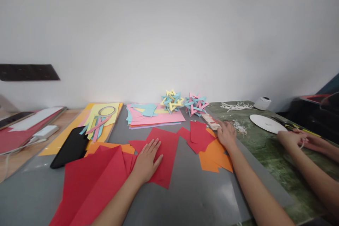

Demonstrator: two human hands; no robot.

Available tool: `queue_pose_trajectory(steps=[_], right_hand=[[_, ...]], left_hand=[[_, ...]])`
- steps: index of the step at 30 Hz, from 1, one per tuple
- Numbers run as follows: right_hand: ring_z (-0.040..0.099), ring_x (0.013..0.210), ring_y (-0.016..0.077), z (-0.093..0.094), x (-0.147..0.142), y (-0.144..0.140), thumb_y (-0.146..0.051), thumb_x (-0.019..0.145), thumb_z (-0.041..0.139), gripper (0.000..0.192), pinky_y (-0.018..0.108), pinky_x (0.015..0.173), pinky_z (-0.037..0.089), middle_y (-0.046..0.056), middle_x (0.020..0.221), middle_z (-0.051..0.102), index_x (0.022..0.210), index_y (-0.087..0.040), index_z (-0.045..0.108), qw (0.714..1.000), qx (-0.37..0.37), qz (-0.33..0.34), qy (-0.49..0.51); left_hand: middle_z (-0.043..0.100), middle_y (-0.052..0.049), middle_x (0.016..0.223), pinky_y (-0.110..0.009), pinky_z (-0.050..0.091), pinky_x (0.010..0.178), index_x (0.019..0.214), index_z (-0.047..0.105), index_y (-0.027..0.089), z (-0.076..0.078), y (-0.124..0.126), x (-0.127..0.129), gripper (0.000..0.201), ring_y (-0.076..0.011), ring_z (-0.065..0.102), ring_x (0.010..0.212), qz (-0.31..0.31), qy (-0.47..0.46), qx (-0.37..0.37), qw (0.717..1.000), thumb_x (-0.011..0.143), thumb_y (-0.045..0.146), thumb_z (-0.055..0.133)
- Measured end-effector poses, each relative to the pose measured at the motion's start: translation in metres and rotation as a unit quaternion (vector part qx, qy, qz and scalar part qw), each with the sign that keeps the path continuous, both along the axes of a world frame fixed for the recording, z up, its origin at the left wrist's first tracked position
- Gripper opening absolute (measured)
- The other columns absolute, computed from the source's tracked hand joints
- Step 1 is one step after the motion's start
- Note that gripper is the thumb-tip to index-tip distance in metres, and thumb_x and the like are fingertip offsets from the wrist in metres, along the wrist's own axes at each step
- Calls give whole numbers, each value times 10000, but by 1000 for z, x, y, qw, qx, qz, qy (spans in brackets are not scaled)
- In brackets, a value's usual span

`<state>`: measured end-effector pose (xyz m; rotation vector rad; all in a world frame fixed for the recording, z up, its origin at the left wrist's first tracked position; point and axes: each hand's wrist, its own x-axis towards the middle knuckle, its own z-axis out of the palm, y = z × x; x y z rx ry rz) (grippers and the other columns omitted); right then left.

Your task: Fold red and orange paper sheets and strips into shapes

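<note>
My left hand (148, 160) lies flat with its fingers stretched out on a sheet of red paper (167, 152). Its forearm passes over larger folded red sheets (97, 176). Farther right, my right hand (227, 135) has its fingers bent around the near end of a narrow whitish strip-shaped thing (210, 120) with printed markings; its kind is unclear. Beside that hand are cut red paper pieces (200, 136) and orange paper pieces (213, 155). Two star-shaped paper models, one yellow and blue (172, 101), one pink and blue (196, 104), stand behind.
At right, another person's hands (293, 139) hold a white cord near a white disc (267, 123). White cords (235, 106) and a white roll (262, 103) lie behind. Stacked coloured paper (169, 117) sits mid-table; a black phone-like slab (71, 148) and paper strips (98, 127) lie left.
</note>
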<state>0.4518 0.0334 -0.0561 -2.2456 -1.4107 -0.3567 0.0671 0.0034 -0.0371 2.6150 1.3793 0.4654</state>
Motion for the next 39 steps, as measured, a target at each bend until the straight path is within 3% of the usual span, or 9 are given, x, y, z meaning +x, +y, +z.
queue_pose_trajectory(steps=[4, 7, 10, 13, 16, 23, 30, 39], right_hand=[[417, 969, 259, 19, -18, -11, -254, 778, 345, 309, 386, 817, 290, 120, 997, 500, 1010, -165, 528, 993, 111, -20, 32], [458, 860, 231, 31, -64, -20, -274, 784, 354, 234, 354, 778, 316, 101, 869, 544, 873, -164, 542, 985, 153, 29, 75], [484, 788, 187, 35, -136, -32, -242, 796, 364, 182, 305, 730, 347, 65, 800, 562, 817, -183, 535, 969, 117, 184, 117], [492, 779, 167, 33, -206, -43, -224, 791, 411, 134, 281, 700, 363, 34, 796, 562, 795, -205, 544, 932, 28, 345, 107], [487, 789, 173, 31, -246, -46, -186, 761, 457, 93, 287, 701, 369, 37, 795, 542, 773, -197, 548, 929, -24, 362, 78], [471, 784, 165, 27, -249, -35, -150, 796, 405, 142, 277, 704, 368, 42, 787, 526, 758, -174, 540, 939, -26, 335, 69], [468, 795, 161, 30, -251, -38, -129, 823, 371, 182, 262, 697, 365, 41, 813, 529, 820, -186, 545, 934, -32, 354, 46], [460, 846, 189, 32, -252, -45, -117, 825, 364, 210, 298, 721, 351, 58, 904, 542, 916, -185, 540, 932, -97, 346, -34]], left_hand=[[290, -11, 1361, -367, 207, 1021, 1277, 297, 234, 1, 1, 0, 430, -146, 206, 1255, 2, -19, -19, 1000, 862, 316, 222], [286, -38, 1362, -345, 217, 1023, 1285, 278, 186, 1, 2, -1, 436, -128, 207, 1253, 5, -38, -30, 999, 857, 233, 210], [286, -56, 1361, -347, 225, 1023, 1286, 264, 171, -1, 2, -2, 446, -133, 216, 1250, 10, -54, -28, 998, 842, 206, 241], [295, -77, 1356, -360, 235, 1018, 1288, 252, 164, -3, 3, -2, 462, -152, 227, 1247, 17, -62, -22, 998, 829, 211, 283], [303, -90, 1351, -364, 239, 1016, 1287, 251, 154, -4, 3, -2, 468, -159, 236, 1244, 16, -62, -22, 998, 825, 218, 298], [293, -69, 1357, -370, 217, 1024, 1253, 329, 168, -5, 3, -1, 437, -157, 211, 1252, 13, -31, -20, 999, 818, 187, 287], [269, -62, 1367, -362, 205, 1029, 1259, 330, 156, -1, 1, 0, 458, -158, 209, 1253, 14, -7, -18, 1000, 804, 158, 283], [284, -72, 1360, -359, 213, 1024, 1261, 329, 140, -2, 1, 0, 470, -159, 219, 1250, 14, -5, -5, 1000, 793, 140, 284]])
